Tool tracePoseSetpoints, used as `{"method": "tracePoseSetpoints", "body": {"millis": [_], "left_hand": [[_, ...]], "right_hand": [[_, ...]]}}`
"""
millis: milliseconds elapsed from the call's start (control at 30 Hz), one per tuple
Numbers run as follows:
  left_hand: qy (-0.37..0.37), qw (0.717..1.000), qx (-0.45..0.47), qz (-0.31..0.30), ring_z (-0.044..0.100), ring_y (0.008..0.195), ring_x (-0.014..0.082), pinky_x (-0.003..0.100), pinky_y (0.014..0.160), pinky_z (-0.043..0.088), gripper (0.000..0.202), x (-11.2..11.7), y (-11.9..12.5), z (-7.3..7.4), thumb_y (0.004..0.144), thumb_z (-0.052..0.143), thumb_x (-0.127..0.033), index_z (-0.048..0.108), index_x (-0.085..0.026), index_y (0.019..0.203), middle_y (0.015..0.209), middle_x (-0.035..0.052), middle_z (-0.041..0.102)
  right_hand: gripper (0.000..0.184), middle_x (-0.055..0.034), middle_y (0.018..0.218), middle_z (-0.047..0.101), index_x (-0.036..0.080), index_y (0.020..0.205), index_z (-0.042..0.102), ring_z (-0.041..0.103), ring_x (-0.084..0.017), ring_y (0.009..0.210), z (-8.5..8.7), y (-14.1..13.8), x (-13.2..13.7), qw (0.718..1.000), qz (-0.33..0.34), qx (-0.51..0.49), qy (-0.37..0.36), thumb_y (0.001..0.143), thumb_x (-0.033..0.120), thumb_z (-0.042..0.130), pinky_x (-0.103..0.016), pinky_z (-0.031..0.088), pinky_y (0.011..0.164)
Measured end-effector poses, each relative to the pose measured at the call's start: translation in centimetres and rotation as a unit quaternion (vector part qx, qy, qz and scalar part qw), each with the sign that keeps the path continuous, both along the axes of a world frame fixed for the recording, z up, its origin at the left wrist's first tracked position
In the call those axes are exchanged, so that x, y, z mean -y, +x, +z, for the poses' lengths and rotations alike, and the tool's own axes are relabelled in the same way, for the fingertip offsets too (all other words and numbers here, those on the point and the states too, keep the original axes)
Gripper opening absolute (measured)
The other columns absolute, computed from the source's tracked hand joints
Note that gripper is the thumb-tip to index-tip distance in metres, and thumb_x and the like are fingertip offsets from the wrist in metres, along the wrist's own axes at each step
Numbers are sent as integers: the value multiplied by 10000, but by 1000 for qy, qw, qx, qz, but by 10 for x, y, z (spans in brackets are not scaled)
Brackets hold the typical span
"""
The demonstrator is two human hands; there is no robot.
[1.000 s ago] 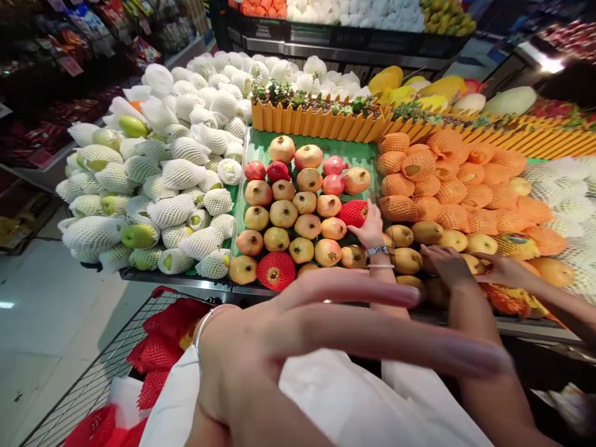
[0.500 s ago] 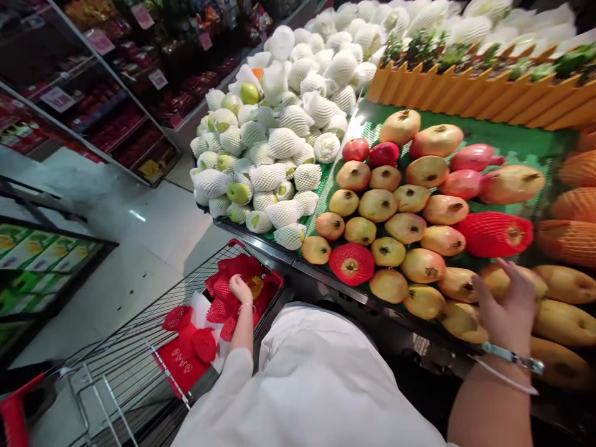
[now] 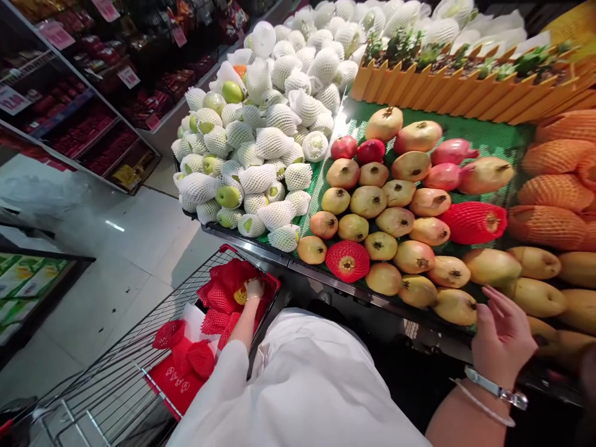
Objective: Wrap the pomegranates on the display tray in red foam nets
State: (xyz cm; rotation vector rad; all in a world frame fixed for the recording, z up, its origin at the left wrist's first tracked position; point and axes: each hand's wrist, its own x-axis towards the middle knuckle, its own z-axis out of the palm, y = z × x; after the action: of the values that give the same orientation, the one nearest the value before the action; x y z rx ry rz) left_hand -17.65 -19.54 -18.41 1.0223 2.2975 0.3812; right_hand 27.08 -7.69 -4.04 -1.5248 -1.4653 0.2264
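Our left hand (image 3: 254, 288) reaches among red foam nets (image 3: 218, 297) in the shopping cart (image 3: 162, 292), lower left, its grip unreadable; our right, fingers loosely curled and apart from the thumb (image 3: 485, 323), hangs beside pomegranates (image 3: 395, 221) right of centre. Beyond them, white-netted green fruit (image 3: 274, 143) heaps upper centre, and a picket-edged planter (image 3: 428, 93) bars the upper right.

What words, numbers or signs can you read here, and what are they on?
Far-left price tag: perhaps "12.80", too blurred to be sure.
Other pink shelf tags: too small and blurred to read.
Red panel in the shopping cart: white lettering, unreadable.
Green-and-white cartons: no legible print.
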Motion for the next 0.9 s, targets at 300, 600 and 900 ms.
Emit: {"method": "tracePoseSetpoints", "body": {"millis": [300,600,900], "left_hand": [[320,945,63,-27,640,788,149,338,740,552,299,13,-52,55,924,572,-424,639,-133,913,879,32,661],[492,848,132,-145,632,973,227,363,844,538,263,-43,61,159,867,611,-393,678,-179,1005,1056,89,665],[469,854,-141,-175,495,948,246,367,784,458,182,-88,128,179,827,574,-297,694,-168,870,1055,116,540]], "right_hand": [[202,-70,866,701,213,908,728,663,-214,780,1,-84,17,962,66,-254,-70,856,381,629,-420,547,785],[166,-61,903,712,206,859,721,663,-173,856,19,-143,23,811,395,-368,-224,841,363,673,-291,562,779],[247,-57,908,714,206,989,636,686,-161,826,24,-99,4,841,275,-417,-207,798,354,690,-262,579,717]]}}
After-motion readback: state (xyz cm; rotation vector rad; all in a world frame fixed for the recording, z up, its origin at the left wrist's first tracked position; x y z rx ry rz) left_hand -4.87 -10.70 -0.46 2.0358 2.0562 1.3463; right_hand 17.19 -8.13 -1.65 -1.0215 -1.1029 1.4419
